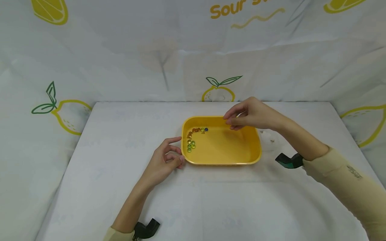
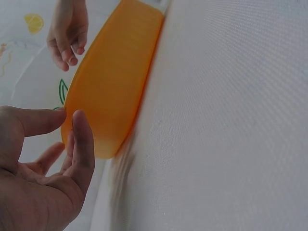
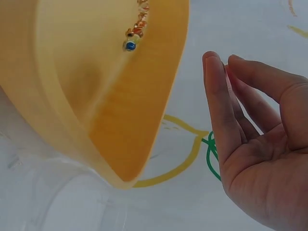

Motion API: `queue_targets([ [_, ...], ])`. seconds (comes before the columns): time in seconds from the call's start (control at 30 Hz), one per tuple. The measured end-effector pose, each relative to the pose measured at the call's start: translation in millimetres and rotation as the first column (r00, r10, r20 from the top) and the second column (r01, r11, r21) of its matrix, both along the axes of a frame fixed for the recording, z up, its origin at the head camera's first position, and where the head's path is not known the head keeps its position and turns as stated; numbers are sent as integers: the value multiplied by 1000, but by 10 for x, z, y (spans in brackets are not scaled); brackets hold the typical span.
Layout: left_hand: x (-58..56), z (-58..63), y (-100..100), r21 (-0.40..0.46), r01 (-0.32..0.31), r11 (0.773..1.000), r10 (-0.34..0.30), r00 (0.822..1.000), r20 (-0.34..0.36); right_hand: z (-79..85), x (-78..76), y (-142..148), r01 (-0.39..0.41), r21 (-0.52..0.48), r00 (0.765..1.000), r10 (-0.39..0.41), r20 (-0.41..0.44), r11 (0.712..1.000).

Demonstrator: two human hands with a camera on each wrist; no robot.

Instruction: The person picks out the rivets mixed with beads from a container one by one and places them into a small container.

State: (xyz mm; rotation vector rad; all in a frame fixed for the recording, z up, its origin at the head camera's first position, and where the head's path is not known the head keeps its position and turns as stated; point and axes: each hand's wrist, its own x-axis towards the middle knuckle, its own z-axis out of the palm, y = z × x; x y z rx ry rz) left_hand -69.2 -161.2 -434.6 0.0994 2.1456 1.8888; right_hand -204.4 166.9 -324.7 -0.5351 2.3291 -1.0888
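Note:
A yellow tray (image 1: 223,163) stands on the white table, with amber, green-yellow and blue glass-like beads (image 1: 193,142) lined along its left and far walls. A blue bead (image 3: 130,45) ends the row on the far side. At the tray's left end, my left hand (image 1: 164,160) touches the outer wall with loosely bent fingers; its fingertips (image 2: 82,122) overlap the wall in the left wrist view. Over the far right part of the tray hovers my right hand (image 1: 251,113), thumb and forefinger tips close together. No object shows between them.
Clear plastic (image 3: 84,202) lies right of the tray, with small bits on it. A white cloth with lemon prints (image 1: 218,93) hangs behind the table. Black wrist mounts (image 1: 146,229) sit on both forearms.

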Motion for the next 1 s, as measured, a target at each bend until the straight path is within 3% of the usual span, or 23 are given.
queue_targets([
  [1.0, -4, 19, 17, -11, -23, 1000, 23, 1000, -14, -123, -134, -387, -114, -5, 993, 114, 24, 993],
])
